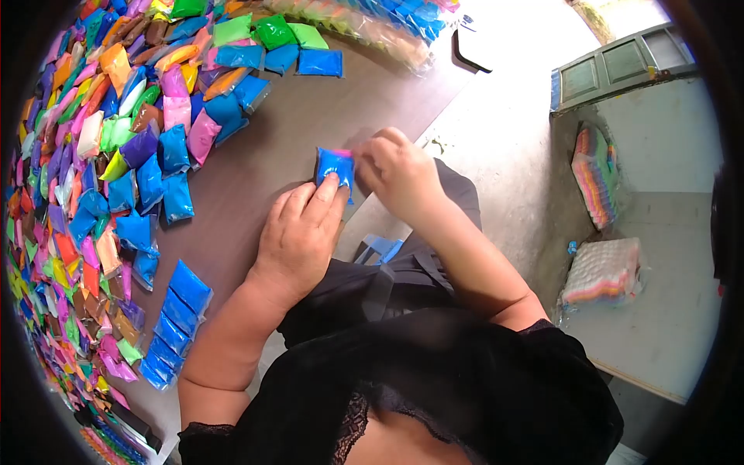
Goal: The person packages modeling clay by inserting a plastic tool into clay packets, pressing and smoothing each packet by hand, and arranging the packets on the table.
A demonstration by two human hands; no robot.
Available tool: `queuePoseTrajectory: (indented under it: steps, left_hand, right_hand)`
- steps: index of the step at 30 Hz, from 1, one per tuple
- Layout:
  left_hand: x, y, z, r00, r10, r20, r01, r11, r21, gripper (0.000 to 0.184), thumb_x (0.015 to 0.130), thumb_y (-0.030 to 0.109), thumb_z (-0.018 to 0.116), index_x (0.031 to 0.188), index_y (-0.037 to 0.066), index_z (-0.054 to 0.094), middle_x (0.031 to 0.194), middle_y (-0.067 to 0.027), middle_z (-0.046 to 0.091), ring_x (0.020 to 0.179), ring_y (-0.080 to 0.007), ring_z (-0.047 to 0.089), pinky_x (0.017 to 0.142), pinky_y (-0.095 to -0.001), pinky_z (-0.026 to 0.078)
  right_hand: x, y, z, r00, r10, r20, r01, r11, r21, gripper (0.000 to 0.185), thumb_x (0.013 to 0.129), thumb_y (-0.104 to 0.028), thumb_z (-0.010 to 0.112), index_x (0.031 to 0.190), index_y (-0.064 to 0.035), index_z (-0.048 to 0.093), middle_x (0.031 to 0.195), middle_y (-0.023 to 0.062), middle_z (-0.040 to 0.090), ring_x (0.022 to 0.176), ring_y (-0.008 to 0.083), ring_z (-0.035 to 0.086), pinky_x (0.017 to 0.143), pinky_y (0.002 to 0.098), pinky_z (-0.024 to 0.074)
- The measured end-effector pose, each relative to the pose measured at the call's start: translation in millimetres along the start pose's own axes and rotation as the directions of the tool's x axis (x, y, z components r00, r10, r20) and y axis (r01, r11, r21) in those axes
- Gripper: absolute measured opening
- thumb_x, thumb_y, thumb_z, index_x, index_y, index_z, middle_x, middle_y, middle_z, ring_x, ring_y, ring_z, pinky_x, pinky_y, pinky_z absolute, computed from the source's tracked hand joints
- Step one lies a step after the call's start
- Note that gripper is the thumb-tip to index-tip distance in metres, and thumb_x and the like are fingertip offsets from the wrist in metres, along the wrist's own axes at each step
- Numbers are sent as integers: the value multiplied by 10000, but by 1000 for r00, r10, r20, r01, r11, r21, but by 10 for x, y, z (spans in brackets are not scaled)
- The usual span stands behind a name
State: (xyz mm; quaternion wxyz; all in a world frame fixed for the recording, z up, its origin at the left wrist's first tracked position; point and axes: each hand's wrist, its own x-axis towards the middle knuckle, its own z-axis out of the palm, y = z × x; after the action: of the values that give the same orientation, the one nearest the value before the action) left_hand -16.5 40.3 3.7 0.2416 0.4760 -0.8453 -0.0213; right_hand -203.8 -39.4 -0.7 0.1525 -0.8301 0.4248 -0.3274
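Near the table's edge, my left hand [301,232] is closed on a small blue packet [335,164] of soft-looking material in clear plastic, fingertips pressed on its face. A strip of pink shows along the packet's top edge; whether it is a second packet behind cannot be made out. Just right of the packet is my right hand [399,170], fingers curled together and slightly blurred close to its upper right corner. What those fingers pinch, if anything, is hidden. Left of my left forearm, a row of joined blue packets [177,322] lies on the table [240,170].
A big heap of packets in many colours [101,139] covers the table's left side. Clear bags of packets [387,31] lie at the far edge. On the right, stacked pastel bundles [603,271] rest by the wall, below a green wooden panel [620,62].
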Motion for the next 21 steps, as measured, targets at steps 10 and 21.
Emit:
queuePoseTrajectory:
  steps: [10, 21]
  left_hand:
    - [-6, -4, 24, 1000, -15, -11, 15, 1000, 0, 437, 767, 95, 717, 1186, 7, 632, 1288, -111, 557, 1121, -285, 537, 971, -417, 445]
    - [-49, 26, 78, 1000, -1, 5, 2, 992, -128, 460, 747, 51, 734, 1187, -32, 629, 1313, -169, 556, 1062, -306, 569, 917, -407, 468]
  right_hand:
    - [48, 45, -35, 994, 28, 110, -29, 1000, 9, 92, 835, -194, 684, 856, -104, 686, 815, 83, 617, 697, 285, 641, 614, 400, 532]
    - [199, 93, -70, 990, 28, 138, -34, 999, 38, 81, 854, -174, 657, 867, -99, 685, 848, 89, 633, 802, 294, 645, 680, 408, 533]
